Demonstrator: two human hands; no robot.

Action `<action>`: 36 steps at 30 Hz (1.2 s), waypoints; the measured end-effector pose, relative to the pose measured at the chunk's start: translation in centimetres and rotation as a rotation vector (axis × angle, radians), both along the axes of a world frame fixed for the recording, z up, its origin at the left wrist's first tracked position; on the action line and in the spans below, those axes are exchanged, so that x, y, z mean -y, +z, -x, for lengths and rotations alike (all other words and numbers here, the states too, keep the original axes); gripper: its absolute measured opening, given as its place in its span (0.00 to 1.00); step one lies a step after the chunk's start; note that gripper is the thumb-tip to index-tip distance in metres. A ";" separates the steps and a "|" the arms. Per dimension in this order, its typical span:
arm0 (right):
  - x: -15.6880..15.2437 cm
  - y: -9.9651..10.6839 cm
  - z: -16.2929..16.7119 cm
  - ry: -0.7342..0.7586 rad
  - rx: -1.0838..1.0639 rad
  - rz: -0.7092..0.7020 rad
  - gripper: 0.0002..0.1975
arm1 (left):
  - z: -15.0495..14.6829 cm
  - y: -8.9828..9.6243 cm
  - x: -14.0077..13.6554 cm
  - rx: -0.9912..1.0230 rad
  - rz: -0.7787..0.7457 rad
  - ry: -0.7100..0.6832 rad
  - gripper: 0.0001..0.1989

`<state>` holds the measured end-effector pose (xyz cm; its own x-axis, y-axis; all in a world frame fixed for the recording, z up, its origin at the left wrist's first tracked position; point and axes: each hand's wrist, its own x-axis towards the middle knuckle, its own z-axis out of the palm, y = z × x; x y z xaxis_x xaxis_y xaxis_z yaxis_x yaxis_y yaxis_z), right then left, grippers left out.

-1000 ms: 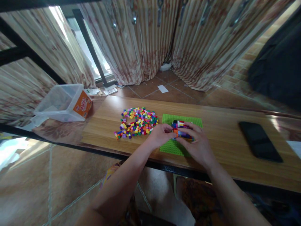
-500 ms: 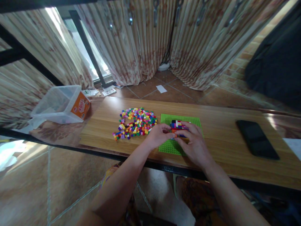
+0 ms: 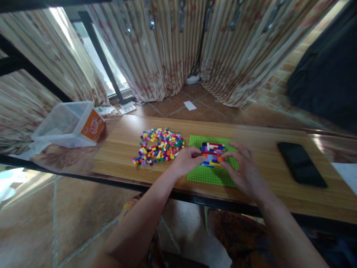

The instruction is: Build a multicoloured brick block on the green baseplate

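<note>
A block of stacked toy bricks [image 3: 213,147] in red, blue, white, yellow and orange sits on a green baseplate [image 3: 208,179]. My left hand [image 3: 186,160] is closed at the left end of the block, with thumb and fingertips against it. At the right end, the thumb and index finger of my right hand [image 3: 243,167] close on an orange brick [image 3: 220,158] on the near side; whether it is fixed to the block I cannot tell. The other right fingers are spread over the plate. Left of the plate lies a pile of loose small bricks [image 3: 164,143].
The wooden table [image 3: 117,156] has a black phone [image 3: 301,163] on its right part and white paper [image 3: 346,175] at the right edge. Beyond its left end stands a clear plastic box [image 3: 63,123] with an orange label. Patterned curtains [image 3: 167,56] hang behind.
My right hand has shifted right along the brick block and its fingers have spread, uncovering more of the bricks. My left hand stays at the left end. The view has shifted slightly.
</note>
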<state>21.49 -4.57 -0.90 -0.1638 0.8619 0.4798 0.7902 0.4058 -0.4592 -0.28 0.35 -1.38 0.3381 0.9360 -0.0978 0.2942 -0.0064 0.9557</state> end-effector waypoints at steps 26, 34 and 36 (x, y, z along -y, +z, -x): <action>-0.5 -0.8 0.1 -0.046 -0.097 0.124 0.07 | 0.1 -0.5 -0.2 -0.051 -0.046 -0.012 0.10; -0.1 0.0 0.7 0.023 -0.086 0.125 0.06 | 0.0 -0.6 -0.2 -0.052 -0.046 -0.001 0.09; 0.0 0.1 1.1 0.040 -0.072 0.137 0.06 | 0.0 -0.6 -0.2 -0.044 -0.041 -0.008 0.09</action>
